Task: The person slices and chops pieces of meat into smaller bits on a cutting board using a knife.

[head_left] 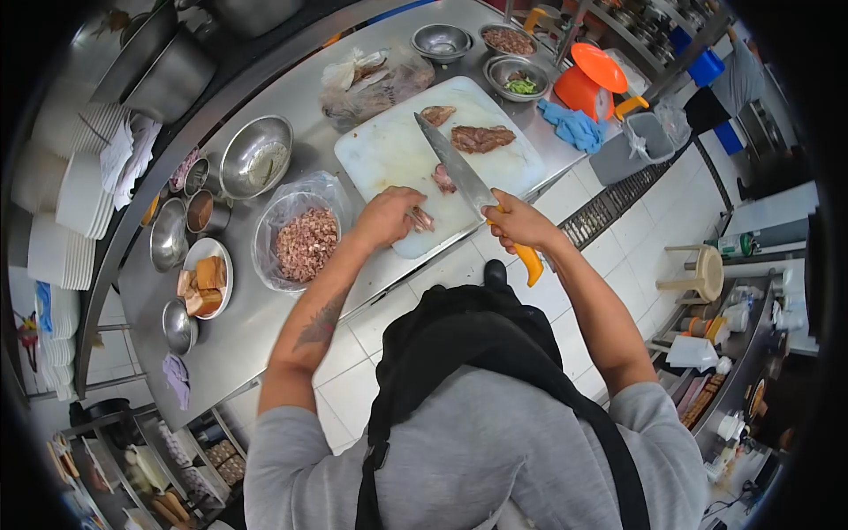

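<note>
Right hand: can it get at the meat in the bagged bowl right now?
Probably not: the right hand is gripping the knife, and the left hand and forearm lie between it and the bagged bowl.

Restaurant kitchen, steel counter (146,309), (many) stacked plates (57,247)

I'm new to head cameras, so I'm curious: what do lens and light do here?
Head view: black rounded borders; strong bowing along the steel counter; bright glints in the large metal bowl; the knife looks fairly sharp, the stacked plates stretched.

Grey short-sleeved T-shirt (450,442), black apron (468,340) with wide straps and a buckle, dark tattoo (321,323) on the left forearm, black shoe (495,274).
</note>
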The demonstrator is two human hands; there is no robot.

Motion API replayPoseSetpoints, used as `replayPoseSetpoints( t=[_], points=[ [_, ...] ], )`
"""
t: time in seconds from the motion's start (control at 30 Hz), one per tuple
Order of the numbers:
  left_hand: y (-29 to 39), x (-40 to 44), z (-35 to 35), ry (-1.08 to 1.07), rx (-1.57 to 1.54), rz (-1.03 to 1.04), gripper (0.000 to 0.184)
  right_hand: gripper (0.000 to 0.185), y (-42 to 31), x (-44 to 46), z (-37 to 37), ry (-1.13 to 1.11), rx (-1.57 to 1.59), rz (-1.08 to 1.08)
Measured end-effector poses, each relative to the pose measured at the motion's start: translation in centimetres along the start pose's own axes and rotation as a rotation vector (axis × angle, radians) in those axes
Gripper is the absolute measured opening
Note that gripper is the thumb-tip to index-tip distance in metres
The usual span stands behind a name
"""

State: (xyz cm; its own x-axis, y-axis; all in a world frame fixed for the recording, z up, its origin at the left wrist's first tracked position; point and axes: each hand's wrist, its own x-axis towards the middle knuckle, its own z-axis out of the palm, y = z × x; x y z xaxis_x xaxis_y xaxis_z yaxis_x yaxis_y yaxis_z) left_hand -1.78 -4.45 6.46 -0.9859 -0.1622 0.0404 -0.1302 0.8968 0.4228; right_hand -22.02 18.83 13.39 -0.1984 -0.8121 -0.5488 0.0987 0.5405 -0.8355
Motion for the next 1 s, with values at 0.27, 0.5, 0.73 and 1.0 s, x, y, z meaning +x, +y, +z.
replayPoseSetpoints(
  t=[0.27, 0.5, 0.73, 1.0],
  points=[
    [1.0, 0.1, 2.1, 0.012, -0.081, 0.033, 0.027, 0.024, 2.7, -1.5, 0.6, 0.041, -0.28, 0.028],
    [4.0, -2.4, 4.6, 0.433, -0.279, -0.547, 0.032, 0.026, 3.5, -2.2, 2.8, 0.101, -0.599, 0.078],
    [2.5, -2.9, 5.7, 0.466, -0.289, -0.321, 0.033, 0.028, 5.1, -0.4, 4.7, 0.135, -0.918, -0.064],
    [2.2, -2.4, 5.8, 0.677, -0.29, -0.299, 0.016, 0.024, 3.1, -1.4, 5.3, 0.243, -1.044, -0.148]
  ],
)
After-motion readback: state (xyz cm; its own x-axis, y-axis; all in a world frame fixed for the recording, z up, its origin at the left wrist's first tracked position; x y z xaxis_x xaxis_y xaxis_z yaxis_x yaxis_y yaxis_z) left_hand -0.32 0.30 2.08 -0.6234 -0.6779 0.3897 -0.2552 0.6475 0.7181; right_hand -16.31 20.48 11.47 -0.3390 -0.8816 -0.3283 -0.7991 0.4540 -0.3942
